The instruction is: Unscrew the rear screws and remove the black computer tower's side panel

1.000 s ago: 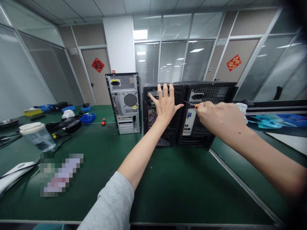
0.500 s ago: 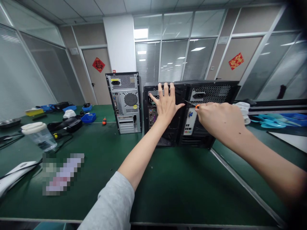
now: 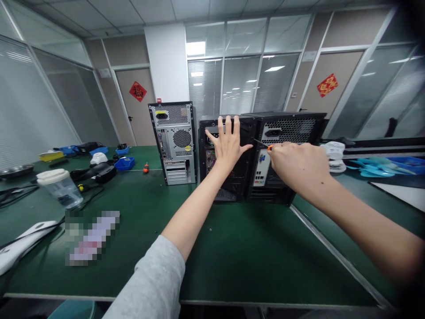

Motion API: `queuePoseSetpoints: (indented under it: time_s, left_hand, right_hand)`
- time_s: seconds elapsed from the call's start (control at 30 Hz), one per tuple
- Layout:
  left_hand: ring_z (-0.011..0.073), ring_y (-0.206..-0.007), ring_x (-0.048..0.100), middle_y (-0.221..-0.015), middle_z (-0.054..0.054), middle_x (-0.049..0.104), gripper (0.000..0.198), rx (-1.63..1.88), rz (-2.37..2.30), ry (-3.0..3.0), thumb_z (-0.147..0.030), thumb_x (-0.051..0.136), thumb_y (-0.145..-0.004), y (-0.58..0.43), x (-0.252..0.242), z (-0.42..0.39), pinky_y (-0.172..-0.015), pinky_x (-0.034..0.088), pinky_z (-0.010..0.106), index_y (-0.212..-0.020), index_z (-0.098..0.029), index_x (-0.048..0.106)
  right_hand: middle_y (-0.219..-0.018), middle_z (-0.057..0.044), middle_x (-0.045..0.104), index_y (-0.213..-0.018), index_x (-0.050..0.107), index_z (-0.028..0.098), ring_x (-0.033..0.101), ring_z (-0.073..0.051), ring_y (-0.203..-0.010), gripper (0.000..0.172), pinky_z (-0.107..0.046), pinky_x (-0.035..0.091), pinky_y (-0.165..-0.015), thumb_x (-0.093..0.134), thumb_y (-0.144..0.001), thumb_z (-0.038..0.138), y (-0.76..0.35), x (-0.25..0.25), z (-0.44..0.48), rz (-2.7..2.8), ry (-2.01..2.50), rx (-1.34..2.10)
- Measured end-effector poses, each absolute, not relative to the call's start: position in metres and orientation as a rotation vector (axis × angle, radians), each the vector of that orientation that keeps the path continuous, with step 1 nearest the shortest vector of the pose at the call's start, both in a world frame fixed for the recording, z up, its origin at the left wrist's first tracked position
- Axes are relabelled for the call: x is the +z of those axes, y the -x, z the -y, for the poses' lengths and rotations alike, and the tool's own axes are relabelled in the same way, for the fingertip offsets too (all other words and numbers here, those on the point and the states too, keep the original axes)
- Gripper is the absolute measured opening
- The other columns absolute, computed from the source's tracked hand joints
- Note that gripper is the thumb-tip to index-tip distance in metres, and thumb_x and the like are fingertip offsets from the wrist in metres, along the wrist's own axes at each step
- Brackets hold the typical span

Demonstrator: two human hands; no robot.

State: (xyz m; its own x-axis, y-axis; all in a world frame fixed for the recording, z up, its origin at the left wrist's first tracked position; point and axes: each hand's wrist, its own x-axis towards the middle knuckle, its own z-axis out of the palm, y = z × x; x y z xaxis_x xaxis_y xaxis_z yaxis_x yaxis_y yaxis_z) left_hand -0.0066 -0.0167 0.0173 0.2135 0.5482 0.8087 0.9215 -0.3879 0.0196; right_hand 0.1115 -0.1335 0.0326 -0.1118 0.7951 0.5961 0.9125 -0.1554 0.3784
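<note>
My left hand [image 3: 228, 144] lies spread on the back of a black computer case [image 3: 244, 177], fingers pointing up near its top edge. In my right hand [image 3: 297, 164] is a screwdriver [image 3: 270, 148], its orange handle mostly hidden by the closed fingers. The thin shaft points left, and its tip meets the right rear edge of the black case. Directly right of that case stands a second black computer case [image 3: 288, 130] with a honeycomb grille, partly behind my right hand. Whether a screw sits at the tip is too small to tell.
A silver computer tower [image 3: 174, 144] stands to the left. On the green table [image 3: 232, 261] are a small orange screwdriver [image 3: 146, 168], blue trays [image 3: 125, 164], a lidded plastic cup [image 3: 61, 188] and cables. Light-blue items [image 3: 375, 167] lie at the right.
The view has shifted slightly. My left hand stays spread on the case, and the screwdriver in my right hand remains at the case edge with little visible movement.
</note>
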Motion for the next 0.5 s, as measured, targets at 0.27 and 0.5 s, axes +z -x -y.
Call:
queuePoseSetpoints:
  time_s: [0.27, 0.5]
  left_hand:
    - [0.0387, -0.147, 0.006, -0.157, 0.015, 0.024, 0.087, -0.985, 1.283, 2.063, -0.049, 0.061, -0.085, 0.020, 0.017, 0.019, -0.110, 0.023, 0.068, -0.155, -0.022, 0.018]
    - [0.0331, -0.148, 0.011, -0.160, 0.012, 0.021, 0.075, -0.886, 1.144, 2.133, -0.033, 0.055, -0.089, 0.041, 0.020, 0.016, -0.112, 0.023, 0.061, -0.154, -0.024, 0.020]
  right_hand:
    - [-0.081, -0.023, 0.069, -0.086, 0.067, 0.004, 0.068, -0.031, -0.071, 0.035, -0.031, 0.026, -0.052, 0.033, -0.088, 0.011, -0.111, 0.034, 0.136, 1.910, 1.972, -1.082]
    - [-0.064, -0.017, 0.065, -0.074, 0.066, 0.009, 0.056, -0.022, -0.052, 0.035, -0.029, 0.025, -0.051, 0.038, -0.088, 0.023, -0.117, 0.024, 0.134, 1.793, 1.764, -1.221]
